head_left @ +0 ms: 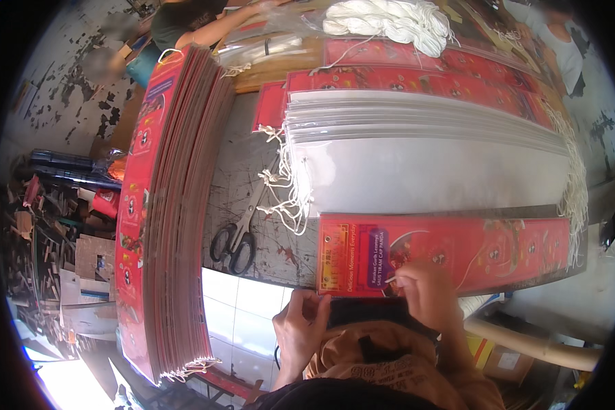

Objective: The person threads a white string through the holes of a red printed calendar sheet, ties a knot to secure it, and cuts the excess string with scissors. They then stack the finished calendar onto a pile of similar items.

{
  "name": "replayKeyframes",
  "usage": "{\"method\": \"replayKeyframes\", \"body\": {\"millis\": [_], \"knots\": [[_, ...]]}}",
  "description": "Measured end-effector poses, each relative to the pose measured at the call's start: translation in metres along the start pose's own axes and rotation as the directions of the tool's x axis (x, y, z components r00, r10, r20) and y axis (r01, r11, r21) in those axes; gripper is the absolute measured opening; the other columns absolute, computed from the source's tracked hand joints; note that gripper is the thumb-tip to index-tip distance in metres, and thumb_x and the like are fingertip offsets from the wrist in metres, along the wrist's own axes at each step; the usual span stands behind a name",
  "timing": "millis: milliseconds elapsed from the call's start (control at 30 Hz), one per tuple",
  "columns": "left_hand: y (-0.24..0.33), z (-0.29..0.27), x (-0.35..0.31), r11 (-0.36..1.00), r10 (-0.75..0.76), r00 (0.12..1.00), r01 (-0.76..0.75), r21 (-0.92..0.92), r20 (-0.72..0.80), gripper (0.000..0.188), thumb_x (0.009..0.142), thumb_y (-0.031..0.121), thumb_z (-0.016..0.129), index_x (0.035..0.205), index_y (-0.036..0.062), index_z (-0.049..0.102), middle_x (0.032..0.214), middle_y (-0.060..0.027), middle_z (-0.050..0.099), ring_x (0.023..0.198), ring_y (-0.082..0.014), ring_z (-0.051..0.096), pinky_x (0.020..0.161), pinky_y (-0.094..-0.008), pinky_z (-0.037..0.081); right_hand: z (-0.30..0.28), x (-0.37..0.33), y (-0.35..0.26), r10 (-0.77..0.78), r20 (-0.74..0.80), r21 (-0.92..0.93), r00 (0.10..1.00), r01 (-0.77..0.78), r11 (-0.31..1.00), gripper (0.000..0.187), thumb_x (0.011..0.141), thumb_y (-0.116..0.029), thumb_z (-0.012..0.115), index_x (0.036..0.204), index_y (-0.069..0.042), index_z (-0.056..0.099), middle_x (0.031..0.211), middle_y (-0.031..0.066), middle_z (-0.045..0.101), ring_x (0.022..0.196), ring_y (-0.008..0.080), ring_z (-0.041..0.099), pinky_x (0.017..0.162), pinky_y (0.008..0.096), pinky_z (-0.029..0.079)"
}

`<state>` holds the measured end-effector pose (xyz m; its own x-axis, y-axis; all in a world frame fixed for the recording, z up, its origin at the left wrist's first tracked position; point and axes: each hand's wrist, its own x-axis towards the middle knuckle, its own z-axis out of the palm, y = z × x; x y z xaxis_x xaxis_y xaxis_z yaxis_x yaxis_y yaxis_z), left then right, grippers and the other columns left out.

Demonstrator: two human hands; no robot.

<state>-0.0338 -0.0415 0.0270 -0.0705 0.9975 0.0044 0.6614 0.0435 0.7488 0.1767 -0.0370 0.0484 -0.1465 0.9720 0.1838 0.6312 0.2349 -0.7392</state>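
A long red printed strip (451, 249) lies at the table's near edge, with a small hole near its left end. Over its lower edge, my right hand (427, 290) is closed in a pinch on a white string (390, 279), whose short end sticks out from the fingertips. My left hand (299, 326) is beside the strip's lower left corner, fingers curled together; what they hold, if anything, I cannot make out. Behind the strip lies a fanned stack of similar strips, pale backs up (430, 171), with knotted white strings (290, 198) hanging from its left end.
Black-handled scissors (236, 242) lie on the scratched grey table (236, 150). A tall stack of red strips (178, 205) stands along the left. White string skeins (389, 20) sit at the back. Two other people work at the far side. Scraps pile up at far left.
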Motion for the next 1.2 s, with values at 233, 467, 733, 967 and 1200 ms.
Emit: {"method": "replayKeyframes", "body": {"millis": [233,467,733,967,1200], "knots": [[-0.011,0.002,-0.005,0.966,-0.175,0.982,0.184,-0.183,0.064,0.013,0.079,0.01,0.066,0.077,-0.0014,0.058,0.058,-0.0073,0.062,0.051,-0.0117,0.061,0.048,-0.0224,0.045,0.021,0.0,0.008,-0.014,-0.128,0.194,0.992,0.039,0.98,0.007,0.088,-0.001,0.045,0.091,-0.001,0.052,0.065,0.0082,0.052,0.056,0.0194,0.051,0.053,0.03,0.041],[-0.016,0.008,-0.008,0.835,-0.206,0.976,0.214,-0.507,0.072,0.025,0.086,0.019,0.059,0.073,-0.0017,0.054,0.052,-0.0043,0.056,0.046,-0.0078,0.051,0.043,-0.0217,0.04,0.014,0.006,0.004,-0.036,-0.07,0.221,0.997,0.05,0.974,0.008,0.085,-0.003,0.05,0.092,-0.003,0.054,0.07,0.0098,0.056,0.062,0.0242,0.056,0.056,0.0334,0.044],[-0.02,0.013,-0.008,0.45,0.114,0.991,0.011,-0.893,0.07,0.028,0.086,0.02,0.057,0.066,0.005,0.044,0.088,-0.0098,0.052,0.061,-0.0093,0.049,0.057,-0.0213,0.041,-0.007,-0.002,-0.001,-0.13,0.049,0.309,0.99,0.108,0.945,0.012,0.079,-0.001,0.052,0.09,-0.005,0.057,0.07,0.0063,0.057,0.061,0.0225,0.057,0.056,0.033,0.044],[-0.01,0.003,-0.011,0.258,0.033,0.952,0.287,-0.923,0.306,0.019,0.085,0.018,0.056,0.082,0.0001,0.052,0.101,-0.0134,0.055,0.071,-0.0134,0.055,0.065,-0.0252,0.047,-0.006,-0.005,-0.001,-0.123,0.023,0.251,0.992,0.114,0.961,0.015,0.078,0.001,0.054,0.091,-0.005,0.058,0.067,0.0054,0.054,0.06,0.0216,0.055,0.054,0.0321,0.044],[-0.005,-0.001,-0.012,0.214,-0.069,0.93,0.366,-0.906,0.36,0.039,0.088,0.025,0.055,0.107,-0.0087,0.051,0.084,-0.0122,0.06,0.064,-0.0112,0.053,0.061,-0.0236,0.045,0.001,0.003,-0.028,-0.118,-0.106,0.122,0.987,0.131,0.984,0.024,0.074,0.0,0.062,0.097,-0.006,0.06,0.072,0.0065,0.058,0.065,0.0191,0.057,0.052,0.0281,0.046]]}}
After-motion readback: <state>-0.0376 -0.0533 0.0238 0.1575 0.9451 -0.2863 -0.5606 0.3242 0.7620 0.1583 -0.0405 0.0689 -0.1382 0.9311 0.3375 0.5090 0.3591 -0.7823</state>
